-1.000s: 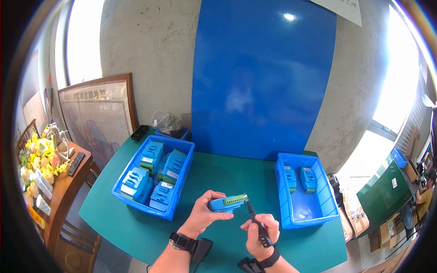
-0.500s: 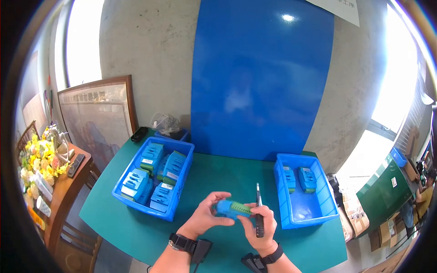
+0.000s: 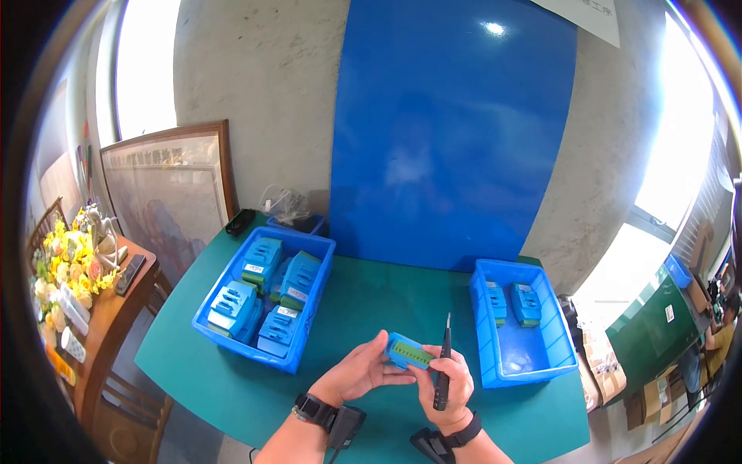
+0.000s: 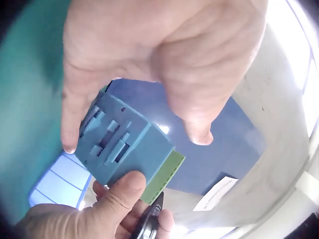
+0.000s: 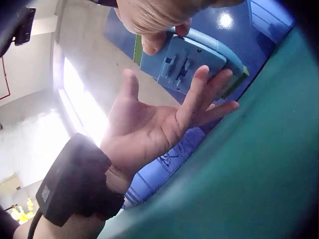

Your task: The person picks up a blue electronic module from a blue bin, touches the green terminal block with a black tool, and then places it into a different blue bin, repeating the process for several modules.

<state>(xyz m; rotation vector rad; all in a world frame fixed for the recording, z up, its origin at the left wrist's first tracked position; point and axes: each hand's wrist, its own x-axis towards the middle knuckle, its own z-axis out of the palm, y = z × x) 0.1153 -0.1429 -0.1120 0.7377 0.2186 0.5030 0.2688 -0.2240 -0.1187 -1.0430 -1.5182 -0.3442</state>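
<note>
A blue plastic module with a green screw-terminal strip is up over the table between both hands. My right hand pinches its right end, thumb on the flat blue clip side in the left wrist view. Also in that hand is a slim black tool with a thin metal tip pointing up. My left hand has its fingers spread at the module's other end. In the right wrist view its fingertips overlap the casing, and its thumb stands apart.
A blue bin with several similar modules stands on the left of the green table. Another blue bin on the right holds two modules. A small box with a plastic bag is at the back. A blue panel rises behind.
The tool's tip has left the terminal strip and now points up in the right hand. That hand has taken hold of the module, which has turned, while the left fingers have spread.
</note>
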